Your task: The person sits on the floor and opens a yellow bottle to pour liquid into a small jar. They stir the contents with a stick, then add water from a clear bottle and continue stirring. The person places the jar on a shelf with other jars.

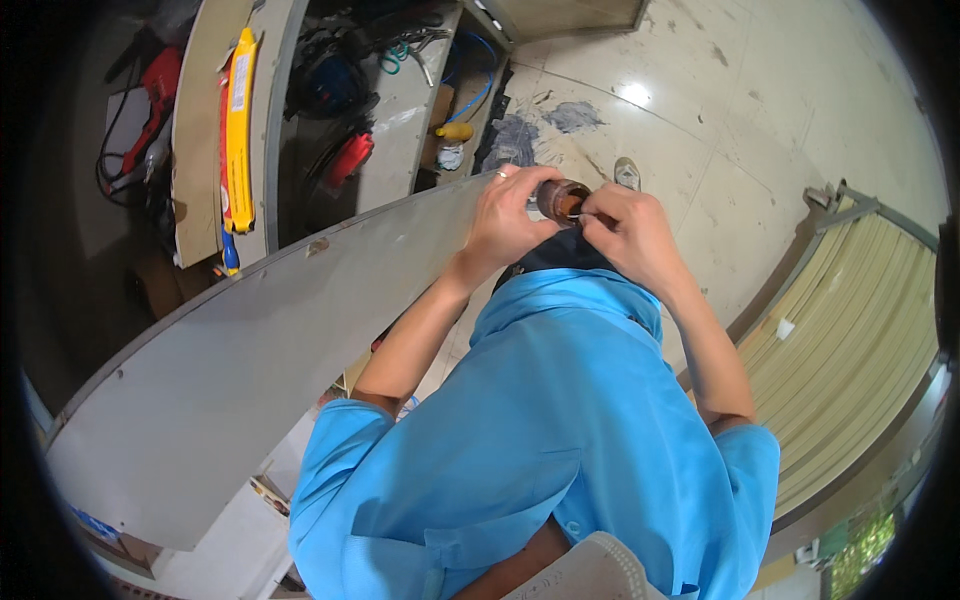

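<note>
L hand (505,215) fingers wrap brown jar (562,198), R hand (630,232) fingers pinch thin wire at rim; jar body mostly hidden.

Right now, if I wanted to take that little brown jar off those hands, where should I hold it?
Probably by the round side wall of the brown jar, coming from above: its open mouth faces up, the left hand wraps the left side, and the right hand pinches something thin at the rim.

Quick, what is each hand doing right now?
Left hand: closed around a small brown jar.
Right hand: pinching something thin at the jar's mouth; cannot tell what.
</note>
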Motion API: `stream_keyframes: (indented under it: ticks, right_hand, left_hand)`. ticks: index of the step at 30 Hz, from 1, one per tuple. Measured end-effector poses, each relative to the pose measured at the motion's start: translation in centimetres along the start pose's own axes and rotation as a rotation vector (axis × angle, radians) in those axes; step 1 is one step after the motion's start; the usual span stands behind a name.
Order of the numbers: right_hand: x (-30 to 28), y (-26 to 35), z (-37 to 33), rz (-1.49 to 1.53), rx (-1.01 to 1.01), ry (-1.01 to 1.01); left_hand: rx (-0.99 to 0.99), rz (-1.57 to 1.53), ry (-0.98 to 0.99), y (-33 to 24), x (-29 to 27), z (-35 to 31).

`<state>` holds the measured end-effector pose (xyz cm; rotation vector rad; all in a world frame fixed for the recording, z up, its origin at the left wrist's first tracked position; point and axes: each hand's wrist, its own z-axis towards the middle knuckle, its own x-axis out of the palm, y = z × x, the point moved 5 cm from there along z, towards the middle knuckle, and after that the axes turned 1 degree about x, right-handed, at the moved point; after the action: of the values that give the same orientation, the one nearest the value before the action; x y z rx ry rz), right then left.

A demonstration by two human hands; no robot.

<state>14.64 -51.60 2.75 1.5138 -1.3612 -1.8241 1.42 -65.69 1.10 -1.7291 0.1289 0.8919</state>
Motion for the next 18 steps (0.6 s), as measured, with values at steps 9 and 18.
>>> stream_keyframes:
  ticks: [9,18]
  right_hand:
    - [0.7,0.3,0.5,-0.071,0.021,0.074]
    - [1.7,0.9,1.8,-0.062,-0.012,0.187]
  left_hand:
    - [-0.033,-0.009,-0.067,1.8,0.5,-1.3]
    - [-0.042,0.007,-0.150,2.7,-0.6,-2.1]
